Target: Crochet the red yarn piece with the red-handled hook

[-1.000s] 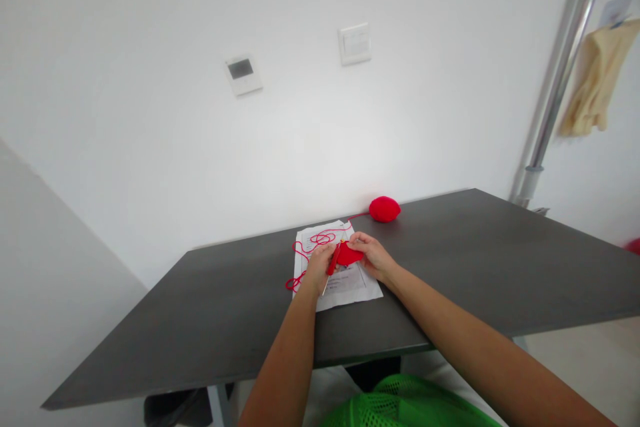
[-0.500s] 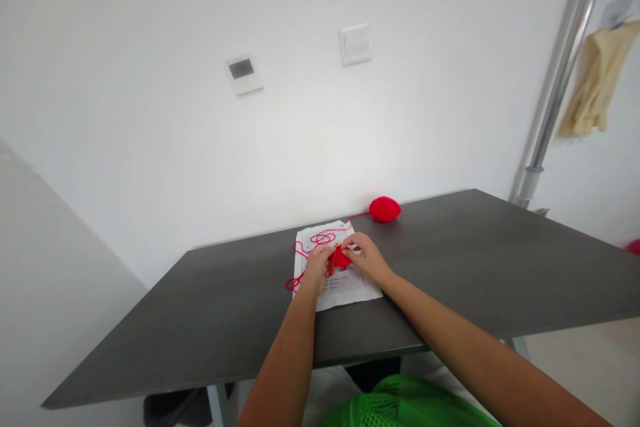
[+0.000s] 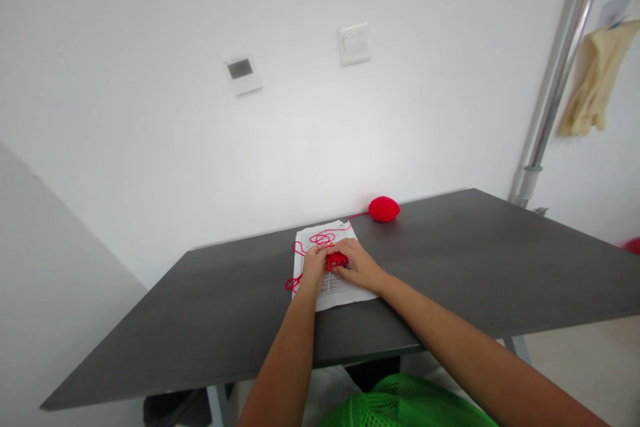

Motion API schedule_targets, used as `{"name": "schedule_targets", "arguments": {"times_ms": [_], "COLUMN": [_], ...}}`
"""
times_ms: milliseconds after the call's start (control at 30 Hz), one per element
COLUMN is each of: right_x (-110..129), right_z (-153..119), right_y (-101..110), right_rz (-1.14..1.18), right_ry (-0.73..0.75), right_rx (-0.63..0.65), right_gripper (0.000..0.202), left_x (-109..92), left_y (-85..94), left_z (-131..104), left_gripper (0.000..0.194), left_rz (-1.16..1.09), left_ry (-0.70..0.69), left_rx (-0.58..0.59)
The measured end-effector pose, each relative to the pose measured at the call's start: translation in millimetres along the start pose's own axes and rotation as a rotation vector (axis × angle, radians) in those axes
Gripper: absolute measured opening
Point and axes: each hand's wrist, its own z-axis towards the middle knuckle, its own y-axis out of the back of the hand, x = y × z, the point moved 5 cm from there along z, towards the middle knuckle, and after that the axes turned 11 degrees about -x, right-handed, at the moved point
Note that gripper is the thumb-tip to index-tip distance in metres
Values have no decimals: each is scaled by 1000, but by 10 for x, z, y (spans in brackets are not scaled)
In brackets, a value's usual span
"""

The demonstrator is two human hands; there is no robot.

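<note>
A small piece of red yarn work [image 3: 338, 259] is held between both hands above a printed white sheet [image 3: 340, 297]. My left hand [image 3: 315, 265] is closed at its left side, by a thin needle-like tool [image 3: 329, 280] that points down toward the sheet. My right hand [image 3: 359, 267] curves round the right side of the red piece, its fingers closed on it. Loose red yarn [image 3: 323, 238] lies in loops on the sheet and past its left edge. The strand runs to a red yarn ball [image 3: 384, 209] at the table's back edge.
The dark grey table [image 3: 225, 320] stands against a white wall with a thermostat [image 3: 243, 75] and a switch plate [image 3: 355, 44]. A metal pole [image 3: 555, 93] and a cream glove-like item [image 3: 597, 80] are at the right. Green mesh [image 3: 400, 403] shows below.
My right hand has moved slightly left and down, wrapping further round the red piece. The thin tool now points downward below the hands, and less of the red piece shows.
</note>
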Motion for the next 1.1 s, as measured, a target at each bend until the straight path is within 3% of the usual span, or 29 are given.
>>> {"name": "schedule_targets", "arguments": {"times_ms": [300,567,900,1100], "right_x": [30,-53,-161,-272], "right_z": [14,17,20,6], "right_y": [14,45,165,108], "right_rz": [-37,27,136,439], "right_ry": [-14,-74,-403,-606], "right_rx": [22,-120,-292,-320], "right_gripper": [31,14,23,28], "left_x": [-50,-47,6,-30], "left_y": [-4,43,32,-12], "left_z": [-50,20,113,69], "left_gripper": [20,18,24,32], "left_rz": [6,45,-83,-101], "left_ry": [-9,-39,-57,-79], "left_rx": [-15,-30,18,57]}}
